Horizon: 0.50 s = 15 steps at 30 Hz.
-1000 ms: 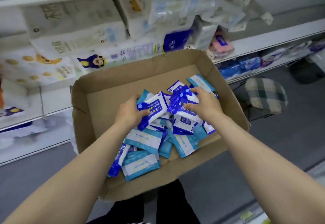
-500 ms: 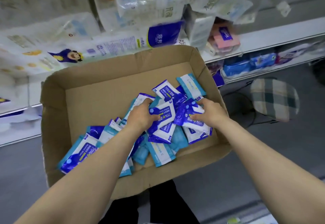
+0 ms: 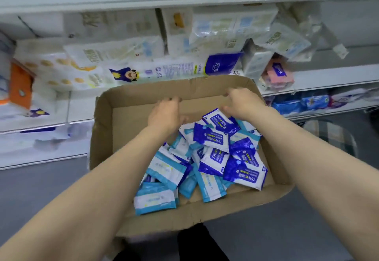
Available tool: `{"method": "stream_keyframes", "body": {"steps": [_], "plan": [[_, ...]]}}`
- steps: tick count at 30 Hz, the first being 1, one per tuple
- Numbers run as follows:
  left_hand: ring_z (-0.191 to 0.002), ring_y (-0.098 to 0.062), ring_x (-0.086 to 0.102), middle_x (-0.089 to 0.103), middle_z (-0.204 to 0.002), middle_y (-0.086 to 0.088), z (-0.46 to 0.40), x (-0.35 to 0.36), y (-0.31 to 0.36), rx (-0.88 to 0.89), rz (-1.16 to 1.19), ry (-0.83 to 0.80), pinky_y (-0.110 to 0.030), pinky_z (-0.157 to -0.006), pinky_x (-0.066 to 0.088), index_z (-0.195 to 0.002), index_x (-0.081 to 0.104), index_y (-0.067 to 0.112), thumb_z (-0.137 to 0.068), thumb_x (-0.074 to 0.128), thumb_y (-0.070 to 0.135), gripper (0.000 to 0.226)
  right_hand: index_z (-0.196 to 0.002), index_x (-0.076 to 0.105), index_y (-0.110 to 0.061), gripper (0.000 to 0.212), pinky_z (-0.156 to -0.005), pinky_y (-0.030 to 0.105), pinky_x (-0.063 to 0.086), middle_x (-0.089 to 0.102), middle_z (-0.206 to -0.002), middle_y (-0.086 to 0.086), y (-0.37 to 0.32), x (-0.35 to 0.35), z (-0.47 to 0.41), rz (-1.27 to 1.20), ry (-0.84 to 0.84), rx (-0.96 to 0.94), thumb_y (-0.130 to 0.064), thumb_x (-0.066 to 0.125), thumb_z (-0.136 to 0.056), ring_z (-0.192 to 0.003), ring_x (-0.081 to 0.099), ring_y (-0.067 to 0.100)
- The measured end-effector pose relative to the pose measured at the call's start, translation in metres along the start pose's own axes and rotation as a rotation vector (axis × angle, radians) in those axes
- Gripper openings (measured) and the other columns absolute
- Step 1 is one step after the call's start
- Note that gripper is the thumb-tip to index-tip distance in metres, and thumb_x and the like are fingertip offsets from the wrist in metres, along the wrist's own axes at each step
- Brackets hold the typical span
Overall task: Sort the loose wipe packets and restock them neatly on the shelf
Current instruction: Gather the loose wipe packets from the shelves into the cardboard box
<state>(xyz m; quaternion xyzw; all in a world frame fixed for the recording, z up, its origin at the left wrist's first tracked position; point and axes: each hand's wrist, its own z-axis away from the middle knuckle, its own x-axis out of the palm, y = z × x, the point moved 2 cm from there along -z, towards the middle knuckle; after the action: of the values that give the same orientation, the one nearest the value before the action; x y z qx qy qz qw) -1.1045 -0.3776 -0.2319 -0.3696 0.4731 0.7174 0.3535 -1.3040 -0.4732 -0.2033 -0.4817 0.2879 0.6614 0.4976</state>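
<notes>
Reaching forward over a cardboard box [image 3: 102, 137] with both arms extended, left hand [image 3: 166, 114] and right hand [image 3: 243, 101] near the far wall, fingers curled downward, nothing visibly gripped. Lying heaped in the box's near right part below the wrists: wipe packets [image 3: 211, 158]. Beyond, stocked shelf [image 3: 328, 76].

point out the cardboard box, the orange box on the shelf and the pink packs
cardboard box [image 3: 143, 218]: head view, bare near wall
orange box [image 3: 20, 88]: head view, orange front face
pink packs [image 3: 280, 75]: head view, top pack
</notes>
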Motion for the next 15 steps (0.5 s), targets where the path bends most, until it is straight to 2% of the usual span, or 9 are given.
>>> {"method": "stream_keyframes", "body": {"steps": [5, 9, 15], "plan": [[-0.122, -0.03, 0.048, 0.05, -0.133, -0.01, 0.027, -0.12, -0.067, 0.119, -0.047, 0.197, -0.043, -0.098, 0.044, -0.136, 0.046, 0.021, -0.084, 0.071, 0.036, 0.06, -0.134, 0.052, -0.022, 0.047, -0.09, 0.038, 0.045, 0.059, -0.132, 0.008, -0.12, -0.068, 0.018, -0.005, 0.233, -0.181, -0.042, 0.059, -0.092, -0.122, 0.053, 0.03], [-0.123, -0.029, 0.047, 0.047, -0.135, -0.007, 0.061, -0.219, -0.133, 0.189, -0.113, 0.319, -0.042, -0.094, 0.044, -0.137, 0.045, 0.022, -0.085, 0.069, 0.037, 0.059, -0.137, 0.05, -0.025, 0.048, -0.099, 0.041, 0.045, 0.058, -0.135, -0.001, -0.227, -0.116, 0.048, -0.055, 0.37, -0.292, -0.044, 0.059, -0.093, -0.126, 0.052, 0.024], [-0.122, -0.027, 0.048, 0.049, -0.136, -0.007, 0.11, -0.336, -0.206, 0.209, -0.203, 0.476, -0.043, -0.095, 0.046, -0.137, 0.044, 0.021, -0.089, 0.061, 0.047, 0.057, -0.14, 0.045, -0.032, 0.05, -0.105, 0.04, 0.042, 0.05, -0.143, -0.005, -0.351, -0.166, 0.084, -0.049, 0.484, -0.366, -0.047, 0.057, -0.094, -0.13, 0.046, 0.019]]}}
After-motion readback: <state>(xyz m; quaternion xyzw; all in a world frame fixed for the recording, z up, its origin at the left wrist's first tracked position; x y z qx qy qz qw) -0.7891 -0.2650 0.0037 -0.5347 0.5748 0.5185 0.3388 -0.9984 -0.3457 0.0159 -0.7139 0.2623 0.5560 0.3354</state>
